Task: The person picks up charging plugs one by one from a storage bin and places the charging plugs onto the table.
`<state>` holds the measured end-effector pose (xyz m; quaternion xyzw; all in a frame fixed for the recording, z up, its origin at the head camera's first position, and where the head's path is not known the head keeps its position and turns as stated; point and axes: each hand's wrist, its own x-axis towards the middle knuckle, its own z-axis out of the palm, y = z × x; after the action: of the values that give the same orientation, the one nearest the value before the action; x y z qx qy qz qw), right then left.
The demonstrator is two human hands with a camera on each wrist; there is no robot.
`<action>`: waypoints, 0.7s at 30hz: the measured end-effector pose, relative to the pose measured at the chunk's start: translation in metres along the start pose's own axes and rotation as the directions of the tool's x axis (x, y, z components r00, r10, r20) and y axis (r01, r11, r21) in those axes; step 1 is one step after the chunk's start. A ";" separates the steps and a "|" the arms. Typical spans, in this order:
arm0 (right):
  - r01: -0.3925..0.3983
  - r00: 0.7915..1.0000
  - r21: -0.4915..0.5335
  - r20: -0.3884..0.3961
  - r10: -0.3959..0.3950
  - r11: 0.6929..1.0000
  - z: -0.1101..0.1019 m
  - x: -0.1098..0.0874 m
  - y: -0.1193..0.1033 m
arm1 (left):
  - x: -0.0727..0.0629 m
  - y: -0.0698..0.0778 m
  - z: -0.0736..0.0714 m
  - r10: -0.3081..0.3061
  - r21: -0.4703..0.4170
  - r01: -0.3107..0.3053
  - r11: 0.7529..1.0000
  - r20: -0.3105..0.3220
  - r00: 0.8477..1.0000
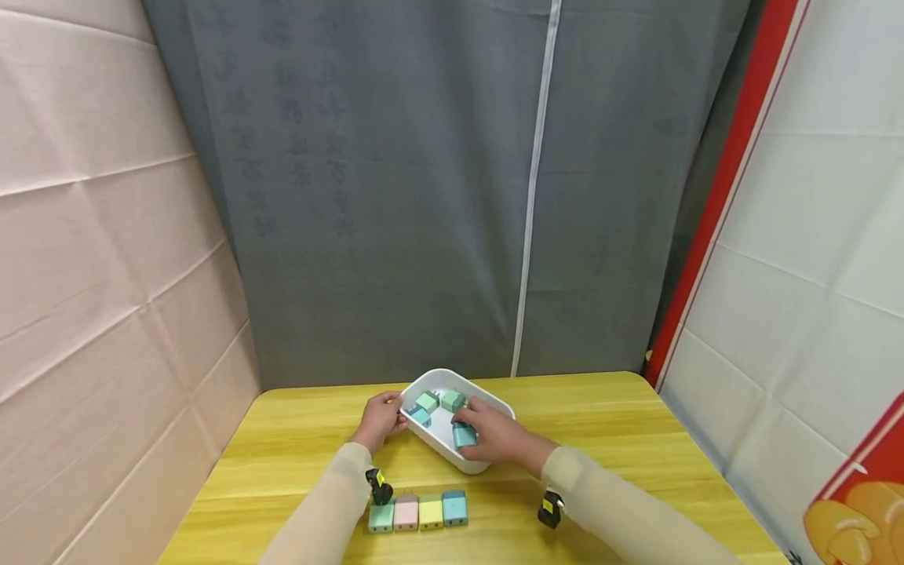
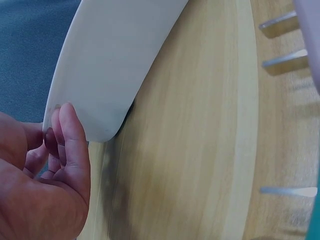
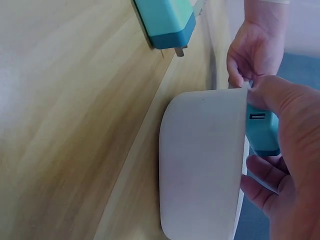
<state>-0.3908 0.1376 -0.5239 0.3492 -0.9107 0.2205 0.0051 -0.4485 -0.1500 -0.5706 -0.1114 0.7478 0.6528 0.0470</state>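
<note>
Head view: left hand (image 1: 381, 416) pinches white box (image 1: 441, 428) by its rim, right hand (image 1: 497, 434) grips blue charger (image 1: 464, 435). Best hold box steady, bring charger up clear of rim.

Head camera: views the worktop (image 1: 579, 408) from its 6 o'clock side, forward and down, at a distance. Wrist cameras: face the outside of the white tray (image 2: 115, 60), close up, at 11 o'clock (left view) and 4 o'clock (right view). All views share it.
</note>
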 end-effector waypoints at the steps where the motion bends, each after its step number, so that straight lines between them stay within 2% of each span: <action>1: -0.009 1.000 0.000 -0.004 0.009 1.000 0.000 -0.002 0.000 | -0.001 0.000 0.000 0.002 0.001 -0.002 1.000 0.001 1.000; 7: -0.029 0.999 0.038 -0.028 0.030 0.999 -0.006 -0.017 -0.003 | -0.005 0.002 0.000 0.003 0.007 -0.003 1.000 0.006 1.000; 13: 0.011 0.999 0.038 -0.036 -0.010 0.999 -0.007 -0.032 -0.010 | -0.007 0.005 0.000 0.001 0.011 -0.001 1.000 0.004 1.000; 21: 0.040 0.999 0.064 -0.008 -0.039 0.997 -0.007 -0.045 -0.020 | -0.009 0.007 0.001 0.000 0.012 0.000 1.000 0.002 1.000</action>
<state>-0.3450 0.1554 -0.5164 0.3662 -0.8961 0.2506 0.0013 -0.4410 -0.1472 -0.5619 -0.1103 0.7517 0.6484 0.0484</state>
